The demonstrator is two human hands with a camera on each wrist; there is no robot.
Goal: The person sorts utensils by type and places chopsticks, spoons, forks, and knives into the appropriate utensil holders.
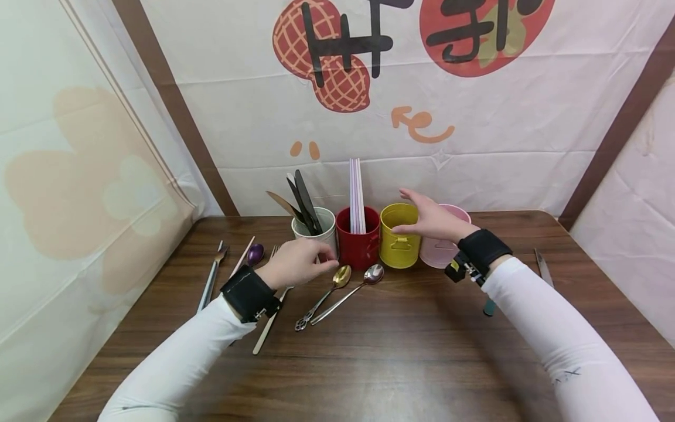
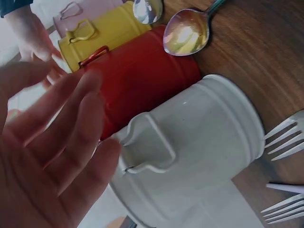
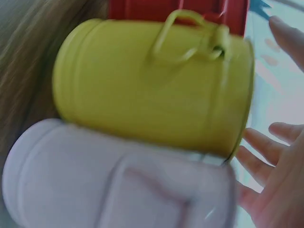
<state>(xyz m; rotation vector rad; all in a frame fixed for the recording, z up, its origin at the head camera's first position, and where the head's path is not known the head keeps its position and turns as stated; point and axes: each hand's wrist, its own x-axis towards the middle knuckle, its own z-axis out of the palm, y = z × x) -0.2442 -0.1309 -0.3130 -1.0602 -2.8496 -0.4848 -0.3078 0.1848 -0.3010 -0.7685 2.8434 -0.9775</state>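
Note:
My left hand (image 1: 297, 261), with relaxed fingers and nothing in it, is in front of the white cup (image 2: 204, 128) and beside the red cup (image 1: 354, 251). Several dark-handled utensils (image 1: 304, 202) stand in the white cup, and slim purple-and-white sticks (image 1: 357, 196) rise from the red one. Over the yellow cup (image 1: 399, 252) and the pink cup (image 1: 436, 253) reaches my right hand (image 1: 429, 220), empty, thumb and fingers spread near their rims. A gold-bowled spoon (image 1: 341, 276) and a silver spoon (image 1: 374, 274) lie before the cups.
Left of the cups lie a purple spoon (image 1: 255, 254), a blue-handled fork (image 1: 211, 281) and a pink stick (image 1: 244, 253). A pale handle (image 1: 266, 334) extends from under my left hand. Beyond my right forearm is a metal blade (image 1: 543, 266). A printed cloth (image 1: 237, 117) hangs behind the table.

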